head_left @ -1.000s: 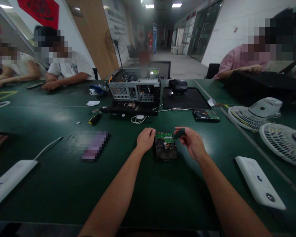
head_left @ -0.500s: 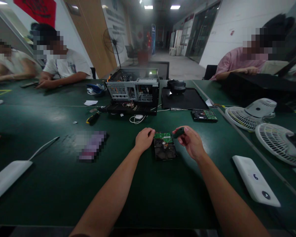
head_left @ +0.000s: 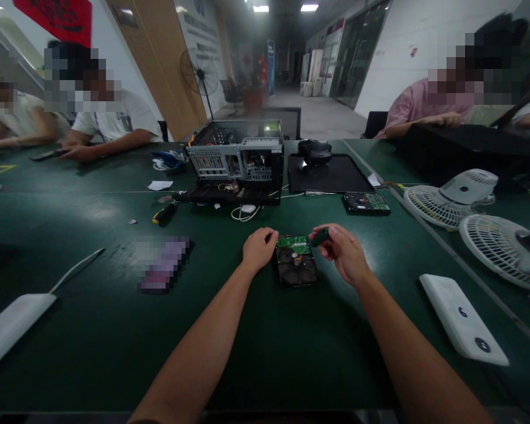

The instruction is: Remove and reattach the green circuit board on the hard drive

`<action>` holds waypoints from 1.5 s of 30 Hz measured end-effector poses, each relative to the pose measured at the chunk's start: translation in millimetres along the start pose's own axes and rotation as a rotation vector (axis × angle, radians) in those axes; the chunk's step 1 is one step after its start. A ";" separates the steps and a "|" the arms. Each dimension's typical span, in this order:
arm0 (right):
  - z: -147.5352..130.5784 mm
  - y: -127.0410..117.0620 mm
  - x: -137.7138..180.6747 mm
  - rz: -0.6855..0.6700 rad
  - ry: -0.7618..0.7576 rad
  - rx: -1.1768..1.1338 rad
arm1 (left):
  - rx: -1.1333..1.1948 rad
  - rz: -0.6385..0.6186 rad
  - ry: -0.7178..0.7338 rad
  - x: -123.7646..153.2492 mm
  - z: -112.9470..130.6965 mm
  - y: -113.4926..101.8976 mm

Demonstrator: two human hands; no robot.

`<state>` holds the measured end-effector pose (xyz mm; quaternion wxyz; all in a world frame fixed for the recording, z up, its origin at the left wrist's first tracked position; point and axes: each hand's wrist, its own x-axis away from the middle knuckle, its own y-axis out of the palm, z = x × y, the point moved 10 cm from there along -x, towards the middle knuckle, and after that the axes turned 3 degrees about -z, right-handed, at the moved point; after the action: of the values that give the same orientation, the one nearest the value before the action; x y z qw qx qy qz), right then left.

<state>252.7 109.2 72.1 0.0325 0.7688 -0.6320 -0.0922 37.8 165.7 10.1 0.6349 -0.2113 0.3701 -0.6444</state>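
A hard drive (head_left: pixel 297 266) lies flat on the green table in front of me, its green circuit board at the far end and its dark casing nearer. My left hand (head_left: pixel 259 248) is closed, with thumb and fingertips pinching at the drive's upper left edge. Just past the opposite edge, my right hand (head_left: pixel 341 250) grips a small dark, rounded, handle-like object (head_left: pixel 320 237) between thumb and fingers. That object's tip points toward the circuit board; whether it touches the board cannot be made out.
Beyond the drive stands an opened computer case (head_left: pixel 234 162). A second hard drive (head_left: pixel 366 204) and a black panel (head_left: pixel 335 176) lie right of it. Around are a yellow-black screwdriver (head_left: pixel 164 213), a blurred phone (head_left: pixel 165 265), white power banks (head_left: pixel 463 321) and fan parts (head_left: pixel 506 250). People sit across the table.
The view has shifted slightly. Both hands and the hard drive keep nearly the same positions relative to each other.
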 end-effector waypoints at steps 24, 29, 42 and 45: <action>1.5 -5.8 -1.6 0.030 0.006 -0.041 | 0.009 0.025 0.027 1.1 1.6 -2.5; -0.8 -7.2 -0.2 0.029 0.008 0.022 | 0.018 0.028 0.039 1.7 1.7 -2.4; 0.8 7.8 2.7 -0.024 -0.018 0.076 | 0.028 -0.003 0.015 3.5 -1.5 -1.7; -0.4 4.1 2.1 -0.025 -0.012 0.076 | 0.022 -0.011 0.005 2.6 -1.5 -1.0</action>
<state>249.3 106.3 72.9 -0.0017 0.7768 -0.6255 -0.0731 35.7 163.4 9.4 0.6327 -0.2046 0.3635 -0.6525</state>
